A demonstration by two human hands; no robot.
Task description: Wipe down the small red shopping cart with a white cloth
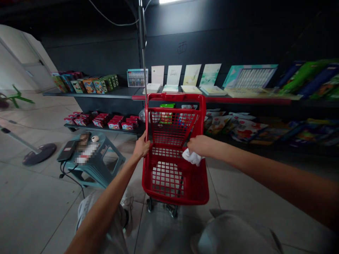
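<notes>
In front of me stands a red plastic shopping cart (174, 201) with grid walls and small wheels. My left hand (142, 146) is closed around the cart's left side edge. My right hand (197, 145) is closed on a crumpled white cloth (192, 157), which hangs at the cart's right inner side. Whether the cloth touches the plastic I cannot tell. The basket's grid floor shows below the cloth.
A blue-grey stool (106, 141) at left carries a black device (67, 150) with cables. Behind the cart runs a dark shelf (119, 92) with boxes, notebooks (173, 74) and snack bags (246, 128). A round pole base (39, 154) stands on the floor.
</notes>
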